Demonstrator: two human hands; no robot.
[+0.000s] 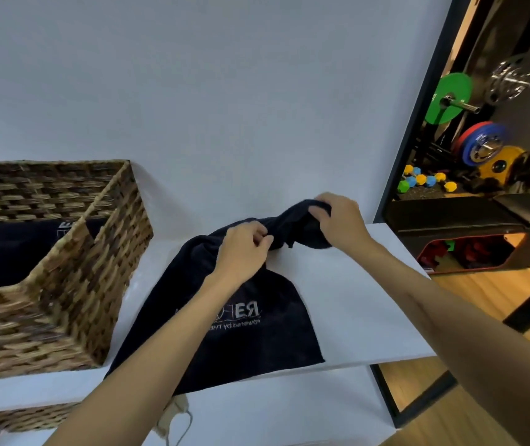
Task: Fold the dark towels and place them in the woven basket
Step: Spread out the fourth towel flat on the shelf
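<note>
A dark towel (pixel 257 336) with pale lettering lies spread on the white shelf top (pixel 353 284), its far end bunched up and lifted. My left hand (pixel 241 252) pinches the bunched cloth near the middle. My right hand (pixel 337 220) grips the far bunched end, fingers curled round it. To the left stands the woven basket (pixel 74 300), with a divider and dark folded towels (pixel 6 249) lying inside it.
A white wall rises behind the shelf. Below the top, a lower shelf holds another woven basket (pixel 29 416) and a beige cloth with a cord (pixel 173 416). On the right, a black-framed mirror or doorway shows weight plates (pixel 450 98) and a bench.
</note>
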